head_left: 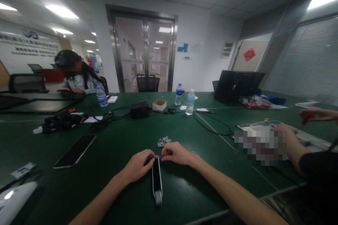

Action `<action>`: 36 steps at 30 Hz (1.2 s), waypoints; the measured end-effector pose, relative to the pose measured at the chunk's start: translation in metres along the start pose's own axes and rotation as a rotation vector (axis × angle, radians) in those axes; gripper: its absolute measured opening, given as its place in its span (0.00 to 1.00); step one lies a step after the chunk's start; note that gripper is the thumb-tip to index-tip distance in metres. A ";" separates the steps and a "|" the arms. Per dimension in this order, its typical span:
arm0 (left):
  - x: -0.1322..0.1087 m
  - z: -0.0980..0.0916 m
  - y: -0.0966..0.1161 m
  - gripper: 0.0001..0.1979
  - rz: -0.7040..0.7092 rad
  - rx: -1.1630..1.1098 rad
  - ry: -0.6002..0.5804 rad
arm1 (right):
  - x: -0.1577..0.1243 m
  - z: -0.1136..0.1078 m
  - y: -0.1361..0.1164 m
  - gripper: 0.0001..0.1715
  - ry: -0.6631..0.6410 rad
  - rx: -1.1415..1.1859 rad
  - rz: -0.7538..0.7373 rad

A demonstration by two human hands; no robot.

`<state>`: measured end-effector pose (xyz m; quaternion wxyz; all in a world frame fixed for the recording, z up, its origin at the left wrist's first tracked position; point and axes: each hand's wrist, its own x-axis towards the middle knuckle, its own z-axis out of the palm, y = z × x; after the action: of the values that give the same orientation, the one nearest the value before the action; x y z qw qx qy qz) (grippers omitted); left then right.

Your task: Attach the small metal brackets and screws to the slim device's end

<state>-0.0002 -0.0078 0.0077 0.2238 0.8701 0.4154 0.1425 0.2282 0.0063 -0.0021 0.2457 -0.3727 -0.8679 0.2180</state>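
Observation:
My left hand (pixel 138 164) and my right hand (pixel 176 153) meet at the far end of a long black device with a pale rim (pixel 156 180) that lies on the green table (pixel 111 168). Both hands have their fingers curled and pinched at that end. What sits between the fingertips is too small to make out. A small metal hinge-like part (pixel 164 141) lies on the table just beyond my right hand, apart from it.
A phone (pixel 74 151) lies to the left. Cables (pixel 63 121), a black box (pixel 139 109), a small carton (pixel 159 104) and water bottles (pixel 190 102) stand further back. Another person's hands (pixel 286 137) work at the right. Someone sits at the far left (pixel 76 74).

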 end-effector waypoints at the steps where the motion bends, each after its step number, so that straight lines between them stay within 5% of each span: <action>1: 0.000 0.000 -0.001 0.13 0.000 -0.001 0.002 | 0.000 -0.001 -0.001 0.08 0.001 -0.004 -0.004; 36: -0.001 0.004 -0.006 0.12 0.015 -0.003 0.011 | -0.004 -0.006 -0.005 0.04 -0.026 0.005 -0.034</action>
<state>-0.0028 -0.0068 0.0009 0.2216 0.8721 0.4099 0.1494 0.2316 0.0015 0.0041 0.2390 -0.3543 -0.8767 0.2210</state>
